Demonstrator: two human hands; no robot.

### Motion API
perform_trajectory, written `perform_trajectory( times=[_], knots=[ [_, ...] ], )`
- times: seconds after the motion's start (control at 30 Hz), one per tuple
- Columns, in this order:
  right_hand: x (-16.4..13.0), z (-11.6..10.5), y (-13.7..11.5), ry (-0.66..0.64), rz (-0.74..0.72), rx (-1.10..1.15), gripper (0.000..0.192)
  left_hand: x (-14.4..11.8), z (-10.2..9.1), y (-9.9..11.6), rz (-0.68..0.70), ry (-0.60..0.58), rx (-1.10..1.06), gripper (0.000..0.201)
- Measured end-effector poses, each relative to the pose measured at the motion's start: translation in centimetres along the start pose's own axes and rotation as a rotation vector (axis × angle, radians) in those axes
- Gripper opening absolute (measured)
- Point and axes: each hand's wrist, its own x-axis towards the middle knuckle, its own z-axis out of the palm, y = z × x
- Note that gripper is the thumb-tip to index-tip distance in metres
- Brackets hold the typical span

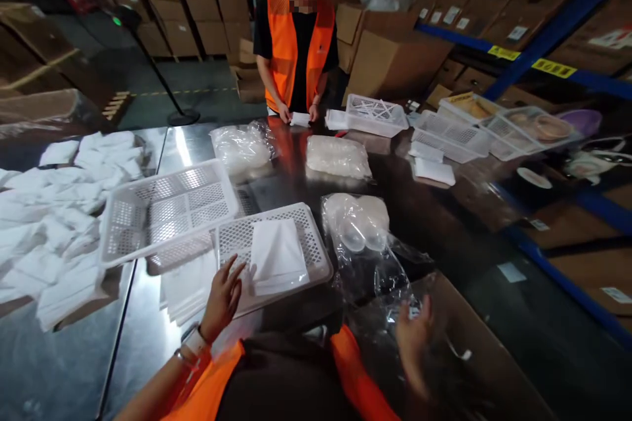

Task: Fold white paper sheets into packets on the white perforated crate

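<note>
head view: white perforated tray [311,237]

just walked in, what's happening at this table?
A person in an orange vest works at a steel table. The left hand rests open on a white perforated tray holding a folded white sheet. The right hand is open beside a clear plastic bag of pale rounded pieces. Across the table, a co-worker handles a small white packet.
</note>
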Motion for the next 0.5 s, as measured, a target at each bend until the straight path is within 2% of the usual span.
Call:
perform_trajectory(
  times=[0.03, 0.1, 0.17, 0.2, 0.23, 0.27, 0.33, 0.4, 0.5],
  knots=[
    [0.7, 1.8, -1.8, -0.009, -0.157, 0.019, 0.053, 0.8, -0.2, -0.5, 0.085, -0.02, 0.067, 0.047],
    [2.6, 5.4, -6.2, -0.165, -0.62, 0.09, 0.051, 2.8, -0.3, -1.2, 0.274, -0.126, 0.19, 0.052],
    [4.5, 8.5, -10.9, -0.36, -1.066, 0.186, 0.051, 4.8, 0.0, -1.4, 0.434, -0.286, 0.258, 0.054],
    [5.2, 9.7, -13.1, -0.465, -1.228, 0.256, 0.053, 5.7, 0.3, -1.2, 0.484, -0.368, 0.265, 0.054],
    [5.6, 10.7, -14.9, -0.582, -1.329, 0.326, 0.052, 6.3, 0.5, -1.1, 0.508, -0.443, 0.263, 0.053],
    [5.9, 11.4, -16.4, -0.703, -1.376, 0.391, 0.051, 6.8, 0.7, -0.8, 0.511, -0.51, 0.254, 0.052],
    [5.9, 12.3, -17.9, -0.932, -1.313, 0.5, 0.047, 7.2, 1.0, -0.4, 0.474, -0.606, 0.217, 0.049],
    [5.7, 12.6, -17.9, -1.101, -1.089, 0.616, 0.046, 7.2, 1.0, -0.3, 0.406, -0.642, 0.153, 0.049],
    [5.4, 12.8, -17.0, -1.177, -0.778, 0.744, 0.044, 7.3, 0.6, -0.4, 0.306, -0.67, 0.001, 0.052]
  ],
)
